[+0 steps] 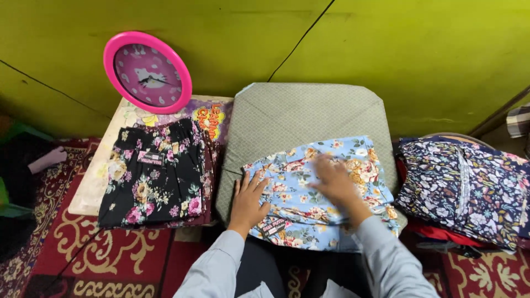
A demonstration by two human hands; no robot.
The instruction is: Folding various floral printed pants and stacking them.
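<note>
A light blue floral garment (309, 165) lies folded on a grey padded board (298, 110) in front of me. My left hand (248, 201) rests flat on the garment's left edge, fingers spread. Over the middle of the cloth is my right hand (334, 182), palm down and blurred. A dark tag (274, 226) hangs at the garment's near edge, just right of my left hand. Neither hand grips anything.
A stack of black floral garments (157, 174) sits on a low printed board (96, 176) at left, with a pink round clock (148, 72) leaning on the green wall behind. A pile of dark blue floral clothes (469, 187) is at right. Red patterned carpet (110, 259) covers the floor.
</note>
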